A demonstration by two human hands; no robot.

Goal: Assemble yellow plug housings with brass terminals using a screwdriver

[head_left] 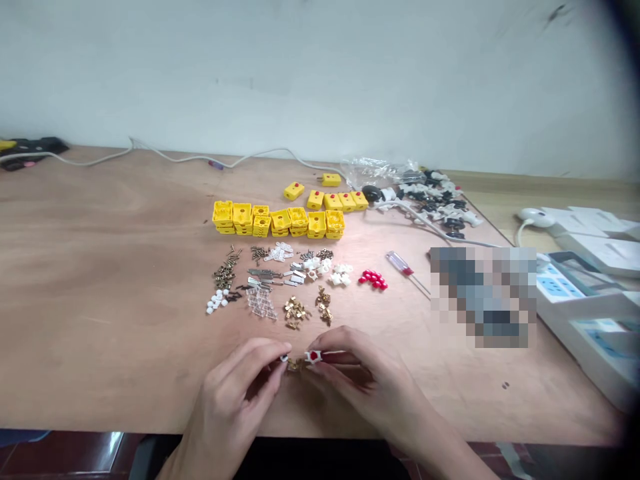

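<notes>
Near the front of the table, my left hand (240, 380) is closed in a pinch on a small white piece with a dark end (284, 358). The fingers of my right hand (373, 373) are closed round a white plastic holder with a red button (313, 357) in it. Between the fingertips are small brass pieces (294, 365); whether they lie on the table or touch the fingers I cannot tell. Just beyond lie loose brass contacts (296, 309), clear plastic pieces (261, 303), white caps (217, 302), white holders (341, 275) and red buttons (373, 279).
Stacked yellow housings (281, 220) form a row, with several yellow units with red buttons (332, 201) behind. Small screws (224, 272) and metal strips (265, 274) are in piles. A screwdriver (401, 263) lies right of them. White boxes (595, 313) line the right edge.
</notes>
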